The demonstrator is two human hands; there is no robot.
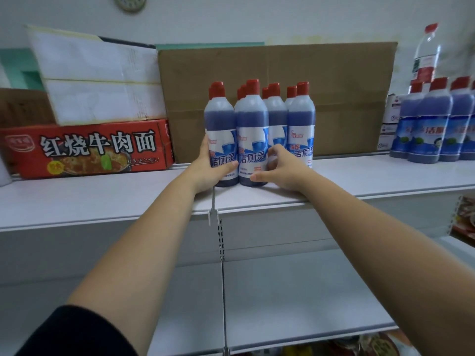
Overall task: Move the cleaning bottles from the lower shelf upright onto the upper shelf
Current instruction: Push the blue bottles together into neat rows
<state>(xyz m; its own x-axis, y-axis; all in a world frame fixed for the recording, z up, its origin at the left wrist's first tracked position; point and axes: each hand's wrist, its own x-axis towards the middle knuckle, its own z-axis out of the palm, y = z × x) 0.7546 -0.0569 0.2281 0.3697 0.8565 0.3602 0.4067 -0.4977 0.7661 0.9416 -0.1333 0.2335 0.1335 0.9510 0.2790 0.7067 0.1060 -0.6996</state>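
On the upper white metal shelf (pixel 359 176) a tight cluster of red-capped plastic bottles of dark blue cleaner (pixel 277 116) stands upright, and both bare hands are at its front row. The left hand (pixel 213 169) wraps the lower body of the left front bottle (pixel 221 134), thumb across the label and fingers round the far side, a full closed hold. The right hand (pixel 284 170) curls round the foot of the middle front bottle (pixel 253 134), thumb low on its front and fingers tucked into the gap on its right; how hard it squeezes cannot be told. Both held bottles appear to rest on the shelf, near its front edge. Just right of the right grip stands the right front bottle (pixel 302 129), touching or nearly touching the fingers. Behind both grips stand more of the cluster, then a large brown cardboard box (pixel 334 93). Well left of the left grip lies a red noodle carton (pixel 90 150). The likely step is settling these two and letting go. The main risk is the tucked fingers: drawn out carelessly, they could drag the middle or right front bottle forward and tip it off the edge. The left front bottle also sits over the seam between shelf panels (pixel 213 199), so it may rock when released. A push backward could knock the packed rear bottles.
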